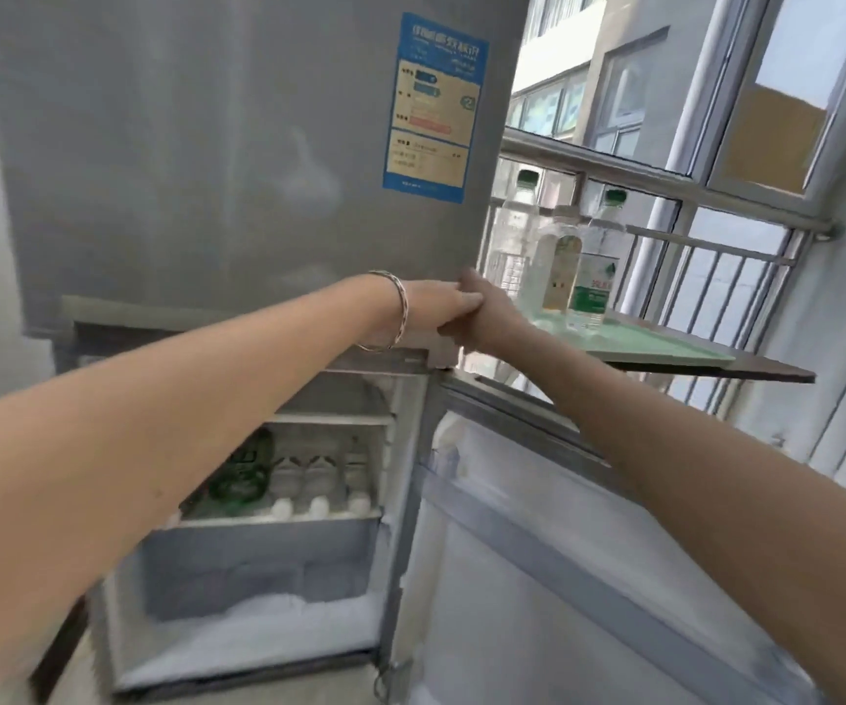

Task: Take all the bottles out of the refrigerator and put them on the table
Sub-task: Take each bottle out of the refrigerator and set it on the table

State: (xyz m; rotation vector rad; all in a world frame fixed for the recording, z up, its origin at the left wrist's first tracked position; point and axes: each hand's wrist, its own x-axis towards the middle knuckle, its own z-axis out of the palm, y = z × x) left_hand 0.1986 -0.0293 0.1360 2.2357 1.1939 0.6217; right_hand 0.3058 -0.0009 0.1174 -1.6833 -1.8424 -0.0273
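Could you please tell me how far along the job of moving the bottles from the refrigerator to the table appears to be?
Partly done. Three bottles already stand on the table. Neither the left hand nor the right hand holds a bottle; both reach together at the closed upper door's lower corner. Left: several bottles lying on the shelf in the open lower compartment.
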